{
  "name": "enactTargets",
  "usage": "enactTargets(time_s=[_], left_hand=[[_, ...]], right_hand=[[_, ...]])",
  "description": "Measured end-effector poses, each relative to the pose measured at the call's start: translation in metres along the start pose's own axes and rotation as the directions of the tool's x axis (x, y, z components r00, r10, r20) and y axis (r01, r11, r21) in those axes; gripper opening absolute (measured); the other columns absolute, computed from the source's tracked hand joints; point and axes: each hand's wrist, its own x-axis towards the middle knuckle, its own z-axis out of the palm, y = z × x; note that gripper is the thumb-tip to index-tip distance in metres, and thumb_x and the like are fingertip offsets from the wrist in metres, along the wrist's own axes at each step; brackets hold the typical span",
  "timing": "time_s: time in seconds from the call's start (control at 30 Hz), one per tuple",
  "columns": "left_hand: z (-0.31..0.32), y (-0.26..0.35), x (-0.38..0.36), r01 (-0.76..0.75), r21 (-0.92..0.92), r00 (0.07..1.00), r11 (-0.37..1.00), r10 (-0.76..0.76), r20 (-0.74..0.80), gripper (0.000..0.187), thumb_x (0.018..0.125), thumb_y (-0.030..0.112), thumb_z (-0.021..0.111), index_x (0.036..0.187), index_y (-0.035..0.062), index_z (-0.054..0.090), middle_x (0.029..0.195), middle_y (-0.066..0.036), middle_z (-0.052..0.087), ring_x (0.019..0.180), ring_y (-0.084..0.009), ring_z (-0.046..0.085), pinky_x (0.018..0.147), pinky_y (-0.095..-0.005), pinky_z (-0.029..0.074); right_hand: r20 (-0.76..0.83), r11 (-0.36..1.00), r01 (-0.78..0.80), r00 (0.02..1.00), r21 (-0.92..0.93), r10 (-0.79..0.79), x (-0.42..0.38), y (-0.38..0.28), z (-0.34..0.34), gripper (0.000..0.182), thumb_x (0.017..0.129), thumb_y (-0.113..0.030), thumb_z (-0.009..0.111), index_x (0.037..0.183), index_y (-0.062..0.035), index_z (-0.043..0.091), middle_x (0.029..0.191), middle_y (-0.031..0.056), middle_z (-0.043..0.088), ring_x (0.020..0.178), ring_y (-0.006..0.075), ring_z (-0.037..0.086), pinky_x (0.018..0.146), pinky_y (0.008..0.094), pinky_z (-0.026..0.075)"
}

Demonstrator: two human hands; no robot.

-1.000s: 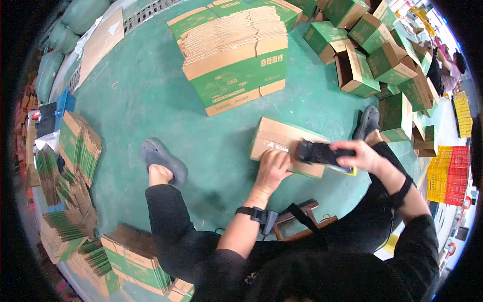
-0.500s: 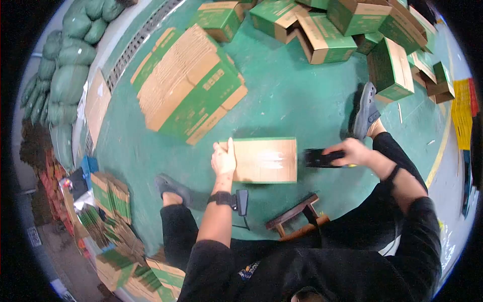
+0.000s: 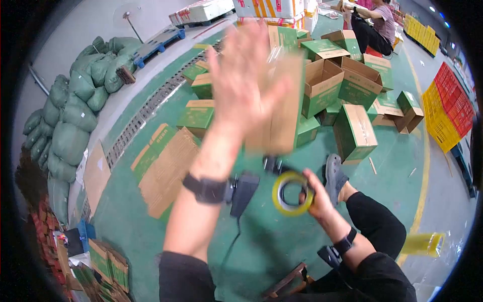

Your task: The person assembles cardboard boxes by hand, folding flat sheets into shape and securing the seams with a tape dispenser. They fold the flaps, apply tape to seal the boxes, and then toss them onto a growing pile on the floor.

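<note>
Green sacks (image 3: 75, 143) lie heaped at the far left; next comes a stack of flattened cardboard (image 3: 168, 168) on the floor. Near the middle, the raised left hand (image 3: 245, 88) is blurred, its fingers apart; whether it touches the brown box (image 3: 284, 108) just beside and behind it, I cannot tell. The box, upright, looks light and fairly stiff, likely to dent if squeezed, so opposite sides suit flat palms. Below it, the right hand's fingers are clamped on a tape dispenser (image 3: 272, 165) with a yellow roll (image 3: 277, 196); it seems hard and heavier, best held away from its cutting end. Farther right stand green-and-brown boxes (image 3: 354, 133), then yellow and red crates (image 3: 448, 103).
</note>
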Motion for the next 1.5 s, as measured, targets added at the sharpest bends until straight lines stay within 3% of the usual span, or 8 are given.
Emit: enactTargets(time_s=[0.17,0.37,0.67,0.9,1.0,1.13,1.4,1.5], left_hand=[[-0.007,-0.086,-0.106,0.424,0.258,0.890,0.868,-0.453,0.060,0.058,0.075,0.023,0.062,0.123,0.0000,0.038,0.130,-0.018,0.035,0.122,-0.0329,0.033,0.098,-0.0452,0.026],[-0.109,-0.094,-0.377,0.476,0.800,0.101,0.365,-0.926,0.363,0.094,0.070,0.034,0.068,0.138,0.0085,0.008,0.143,-0.017,0.001,0.132,-0.0340,0.001,0.098,-0.0612,0.012],[-0.146,-0.029,-0.400,0.421,0.738,0.392,0.527,-0.840,0.376,0.067,0.065,0.018,0.069,0.124,0.0067,0.038,0.119,-0.017,0.043,0.116,-0.0356,0.034,0.095,-0.0524,0.026],[-0.215,0.084,-0.359,0.548,0.288,0.364,0.785,-0.534,0.763,0.014,0.065,0.010,0.059,0.079,0.0106,0.058,0.079,-0.004,0.051,0.077,-0.0236,0.053,0.062,-0.0359,0.046],[-0.216,0.113,-0.365,0.502,0.204,0.361,0.840,-0.418,0.834,0.016,0.066,0.013,0.060,0.081,0.0105,0.060,0.080,-0.004,0.052,0.078,-0.0238,0.053,0.065,-0.0352,0.045],[-0.215,0.101,-0.375,0.722,0.242,0.206,0.648,-0.536,0.819,0.015,0.066,0.017,0.064,0.079,0.0093,0.063,0.082,-0.005,0.054,0.081,-0.0240,0.053,0.070,-0.0356,0.043],[-0.238,0.074,-0.415,0.879,0.388,0.234,0.275,-0.960,0.151,0.043,0.066,0.030,0.073,0.102,0.0095,0.059,0.129,-0.018,0.029,0.121,-0.0342,0.025,0.098,-0.0468,0.023],[-0.235,0.085,-0.412,0.894,0.361,0.258,0.265,-0.964,0.068,0.054,0.066,0.029,0.073,0.113,0.0113,0.052,0.133,-0.019,0.022,0.124,-0.0352,0.019,0.099,-0.0481,0.022]], right_hand=[[0.274,0.956,0.054,0.961,-0.288,0.028,-0.018,-0.055,0.045,0.036,0.083,-0.019,0.056,0.116,-0.0070,0.048,0.094,0.0021,0.058,0.072,0.0093,0.054,0.058,0.0234,0.046],[0.276,0.997,-0.069,0.959,0.022,0.060,-0.020,0.000,0.014,0.044,0.083,-0.036,0.053,0.112,-0.0038,0.046,0.083,0.0056,0.056,0.061,0.0160,0.053,0.052,0.0265,0.045],[0.527,0.855,-0.487,0.781,0.177,0.335,-0.016,0.074,0.044,0.045,0.078,-0.025,0.059,0.114,-0.0026,0.045,0.107,0.0103,0.056,0.101,0.0240,0.052,0.093,0.0377,0.036],[0.545,0.543,0.430,0.836,-0.721,0.061,-0.020,0.053,0.058,0.035,0.072,-0.023,0.069,0.096,-0.0010,0.055,0.087,0.0067,0.058,0.079,0.0158,0.052,0.077,0.0297,0.043],[0.786,-0.156,0.774,0.618,-0.614,-0.025,-0.018,0.087,0.033,0.052,0.061,-0.038,0.074,0.084,0.0022,0.051,0.079,0.0155,0.052,0.081,0.0339,0.049,0.079,0.0377,0.039],[0.778,-0.174,0.824,0.566,-0.539,0.274,-0.035,0.120,0.007,0.060,0.055,-0.054,0.070,0.077,-0.0008,0.052,0.074,0.0149,0.054,0.080,0.0333,0.051,0.080,0.0392,0.037],[0.515,0.229,0.462,0.791,-0.857,0.329,0.011,0.137,-0.003,0.075,0.056,-0.056,0.073,0.094,0.0054,0.051,0.080,0.0188,0.059,0.084,0.0319,0.057,0.076,0.0367,0.044],[0.359,-0.338,0.455,0.881,-0.824,0.309,-0.001,0.105,0.045,0.068,0.059,-0.053,0.070,0.089,0.0042,0.050,0.084,0.0180,0.061,0.086,0.0329,0.057,0.077,0.0409,0.041]])
